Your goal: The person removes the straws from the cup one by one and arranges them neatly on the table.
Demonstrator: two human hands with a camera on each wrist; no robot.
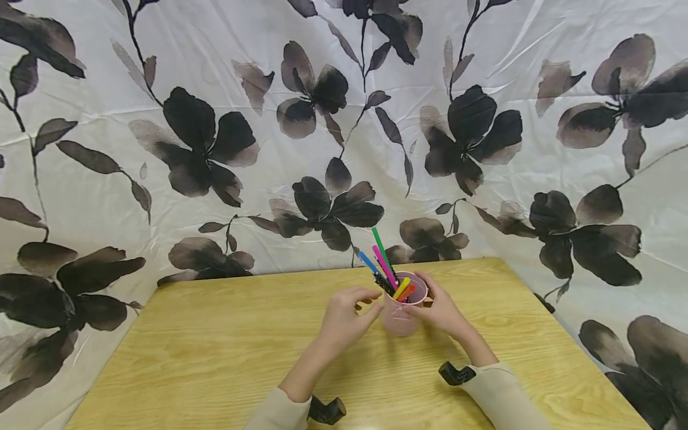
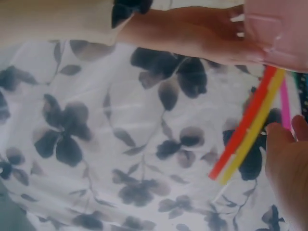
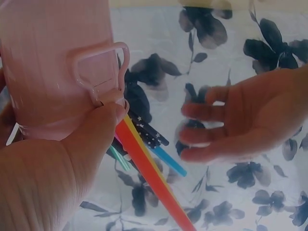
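A pink cup (image 1: 400,322) with a small loop handle (image 3: 124,62) stands tilted over the table. My right hand (image 1: 445,310) grips it at the right, with the thumb close to the handle in the right wrist view. Slim coloured pens lean out of its mouth: a green pen (image 1: 378,242), a pink pen (image 1: 383,261), a blue pen (image 1: 368,261), a yellow pen (image 2: 254,127), an orange-red pen (image 3: 156,175) and dark pens with white stars and dots (image 3: 148,132). My left hand (image 1: 348,316) is beside the cup at the left, fingers extended and holding nothing.
The wooden table (image 1: 215,334) stretches out on both sides of the cup. Behind it hangs a white cloth (image 1: 398,149) printed with dark flowers. A black wrist device (image 1: 328,411) is on the left wrist, another device (image 1: 457,374) on the right.
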